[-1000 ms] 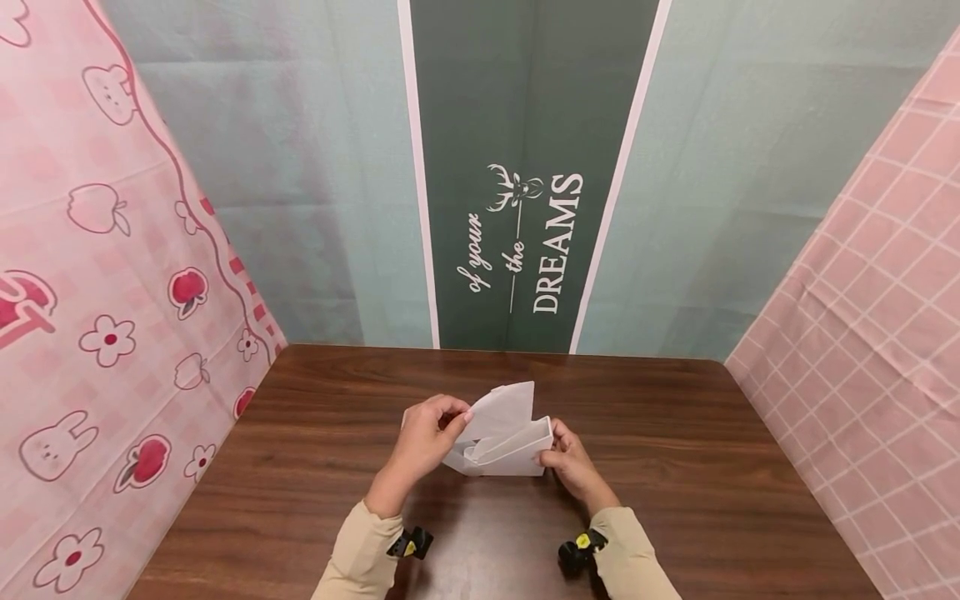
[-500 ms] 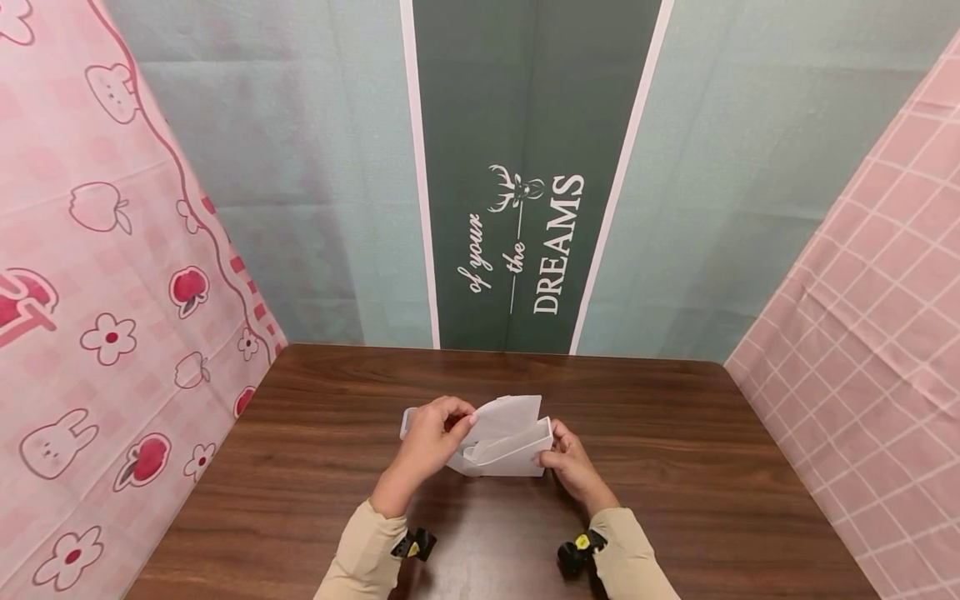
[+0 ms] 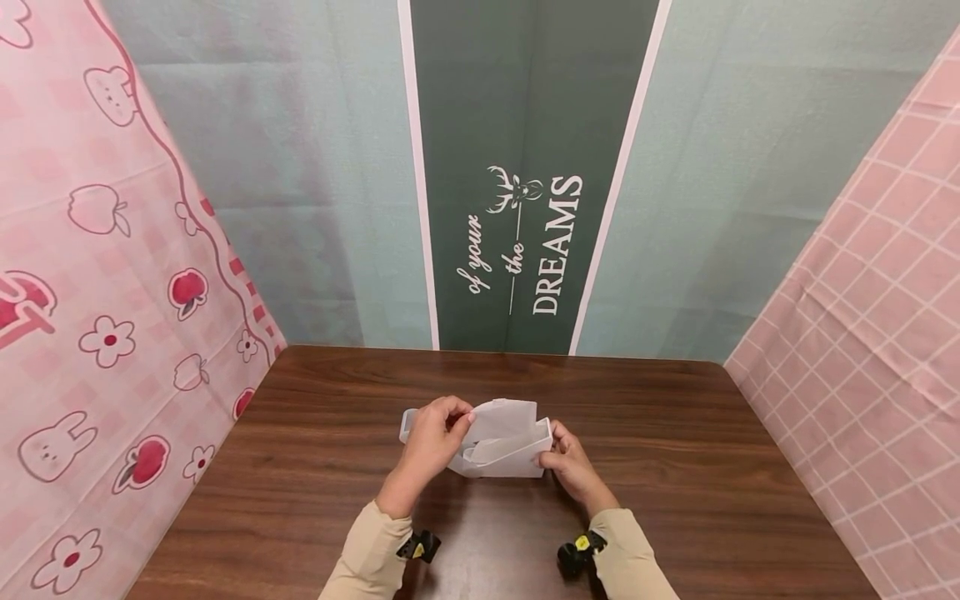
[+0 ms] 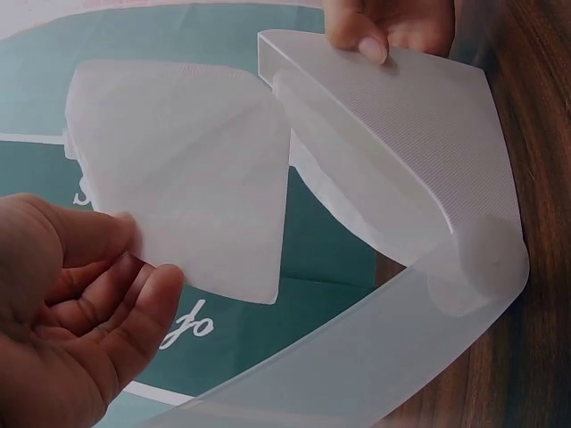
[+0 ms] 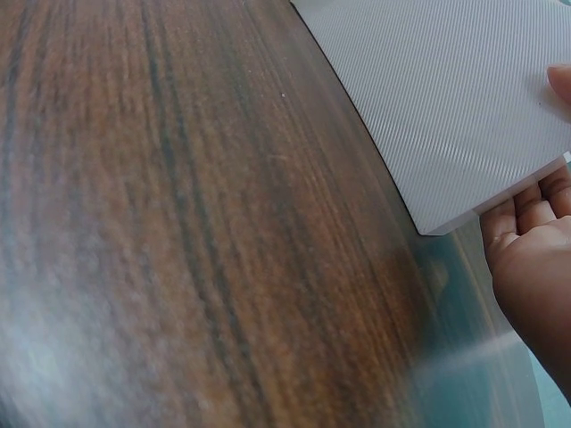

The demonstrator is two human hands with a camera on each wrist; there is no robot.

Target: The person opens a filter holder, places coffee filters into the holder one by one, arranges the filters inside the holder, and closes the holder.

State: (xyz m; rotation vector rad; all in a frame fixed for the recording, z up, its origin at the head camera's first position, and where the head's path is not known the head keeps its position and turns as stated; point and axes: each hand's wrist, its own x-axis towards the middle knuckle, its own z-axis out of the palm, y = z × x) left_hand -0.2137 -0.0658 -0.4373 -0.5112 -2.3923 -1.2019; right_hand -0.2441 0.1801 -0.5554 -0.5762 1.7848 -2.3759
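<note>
My left hand [image 3: 431, 437] pinches one edge of a thin white paper coffee filter [image 4: 192, 178] between thumb and fingers. The filter hangs above and behind the mouth of a white ribbed plastic box [image 3: 517, 460]. More white paper [image 4: 357, 192] shows inside the box. A translucent hinged lid [image 4: 339, 343] is swung open toward the left, partly hidden behind the left hand in the head view. My right hand [image 3: 573, 468] grips the box's right end, thumb on the near face and fingers curled round the end, as the right wrist view also shows.
The box stands on a dark wooden table [image 3: 660, 433]. A green cloth with white lettering [image 3: 558, 246] hangs behind the table, and pink patterned cloths [image 3: 885, 275] flank it. Each wrist carries a small black camera [image 3: 573, 557].
The coffee filter has come down closer to the box, then shifted slightly left. More of the lid's end shows beyond the left hand. The right hand and box have stayed put.
</note>
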